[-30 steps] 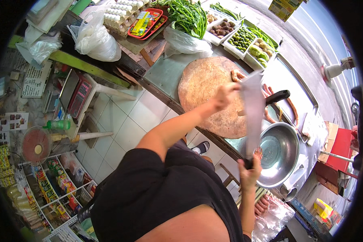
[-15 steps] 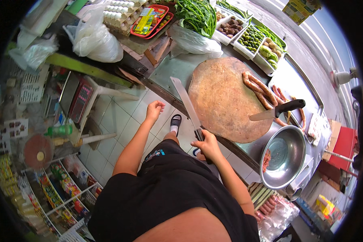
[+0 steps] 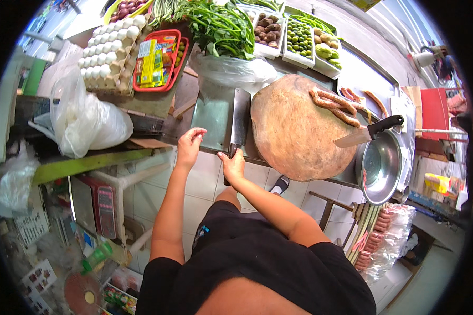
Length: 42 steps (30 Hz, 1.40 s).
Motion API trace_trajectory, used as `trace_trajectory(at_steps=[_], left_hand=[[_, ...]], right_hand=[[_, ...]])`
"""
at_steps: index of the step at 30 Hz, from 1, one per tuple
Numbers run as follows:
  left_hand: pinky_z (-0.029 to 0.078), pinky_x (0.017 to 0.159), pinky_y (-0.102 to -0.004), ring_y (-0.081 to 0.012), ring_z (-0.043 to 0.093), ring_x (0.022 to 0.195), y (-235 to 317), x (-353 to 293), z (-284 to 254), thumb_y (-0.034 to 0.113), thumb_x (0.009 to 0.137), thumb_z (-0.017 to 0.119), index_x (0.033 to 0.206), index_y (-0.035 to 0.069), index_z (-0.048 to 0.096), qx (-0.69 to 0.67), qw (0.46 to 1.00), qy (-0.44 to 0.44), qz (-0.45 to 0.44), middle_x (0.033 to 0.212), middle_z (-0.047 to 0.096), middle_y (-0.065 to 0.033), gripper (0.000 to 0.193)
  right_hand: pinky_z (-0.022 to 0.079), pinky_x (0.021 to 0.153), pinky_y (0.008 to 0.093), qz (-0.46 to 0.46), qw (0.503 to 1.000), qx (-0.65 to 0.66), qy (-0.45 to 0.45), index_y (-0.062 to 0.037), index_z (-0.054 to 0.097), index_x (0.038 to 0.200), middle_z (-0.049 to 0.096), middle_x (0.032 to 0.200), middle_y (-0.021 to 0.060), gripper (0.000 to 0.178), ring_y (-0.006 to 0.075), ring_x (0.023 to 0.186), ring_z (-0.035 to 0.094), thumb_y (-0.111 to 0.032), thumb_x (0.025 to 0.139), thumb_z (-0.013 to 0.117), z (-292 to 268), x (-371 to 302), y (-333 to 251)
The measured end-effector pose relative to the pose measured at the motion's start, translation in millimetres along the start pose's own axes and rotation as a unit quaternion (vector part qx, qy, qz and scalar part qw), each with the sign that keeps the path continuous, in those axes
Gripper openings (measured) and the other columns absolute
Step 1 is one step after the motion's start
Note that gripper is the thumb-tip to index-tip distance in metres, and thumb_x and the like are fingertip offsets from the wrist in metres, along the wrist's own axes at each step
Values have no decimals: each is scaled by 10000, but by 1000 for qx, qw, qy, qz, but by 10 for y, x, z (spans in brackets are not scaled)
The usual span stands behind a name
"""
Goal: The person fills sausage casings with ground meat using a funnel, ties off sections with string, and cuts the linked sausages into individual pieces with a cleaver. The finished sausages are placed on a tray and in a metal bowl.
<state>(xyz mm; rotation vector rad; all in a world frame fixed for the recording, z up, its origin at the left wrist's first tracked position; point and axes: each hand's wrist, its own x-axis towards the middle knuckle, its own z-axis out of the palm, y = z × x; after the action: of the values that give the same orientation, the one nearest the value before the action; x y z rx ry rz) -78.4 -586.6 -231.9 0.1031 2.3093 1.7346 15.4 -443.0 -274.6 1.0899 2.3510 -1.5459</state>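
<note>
My right hand (image 3: 233, 165) is closed round the dark handle of a cleaver (image 3: 240, 118). Its long blade points away from me, over the counter's edge and just left of a thick round wooden chopping board (image 3: 294, 128). Whether the blade touches the counter, I cannot tell. To the left, at the counter's front edge, my left hand (image 3: 189, 146) holds nothing, its fingers loosely bent and apart. A coil of long sausage (image 3: 333, 104) lies on the board's far right part. A black-handled knife (image 3: 355, 138) rests at the board's right edge, its blade over the wood.
Right of the board stands a steel bowl (image 3: 381, 168) with a little reddish meat inside. Beyond are white trays of limes (image 3: 299, 44) and other vegetables, and leafy greens (image 3: 223, 29). Egg trays (image 3: 108, 58) and a plastic bag (image 3: 92, 123) occupy the left. Packed sausages (image 3: 378, 236) hang below right.
My view has turned leftward. The right hand has carried the cleaver left, away from the board's edge, and its blade has swung to point straight ahead. My left hand has come nearer the counter.
</note>
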Motion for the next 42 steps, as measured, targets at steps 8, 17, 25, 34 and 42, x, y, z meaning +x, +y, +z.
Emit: trace_trajectory(at_steps=[8,17,25,34,42], left_hand=[[508,834,-316,-183,654,916,-123,-154,-142,3,893,554,1012,-2,679,118,992,-41,4,960,691,-92,172],[498,813,-274,-126,612,868,-340,-253,-31,-22,892,538,1056,-7,671,71,994,-72,-45,955,675,-54,211],[443,692,-270,-132,536,735,-30,-153,513,14,904,550,913,8,657,108,988,-108,-17,839,608,-58,107],[443,690,-263,-119,532,736,351,-146,1440,16,913,548,928,-7,655,140,984,-105,45,813,602,-50,111],[468,708,-260,-112,581,764,781,-556,2466,7,910,564,941,9,675,186,982,-17,-25,821,635,-37,116]], right_hand=[[490,804,517,47,997,17,53,68,394,1189,633,958,322,520,492,909,628,-221,870,686,537,495,-136],[515,854,401,-144,984,5,-101,41,599,1180,660,1074,214,413,326,990,648,-101,806,700,145,498,-198],[536,754,306,-94,894,-40,-436,-34,701,1099,714,864,51,253,137,787,653,-131,866,693,-2263,32,390],[532,698,312,-9,982,-130,134,-33,724,952,705,780,79,143,152,752,677,-41,838,639,-5021,519,1535],[529,771,347,-244,933,-54,260,-16,708,968,705,929,147,158,268,840,684,-92,841,651,-5809,2096,1548]])
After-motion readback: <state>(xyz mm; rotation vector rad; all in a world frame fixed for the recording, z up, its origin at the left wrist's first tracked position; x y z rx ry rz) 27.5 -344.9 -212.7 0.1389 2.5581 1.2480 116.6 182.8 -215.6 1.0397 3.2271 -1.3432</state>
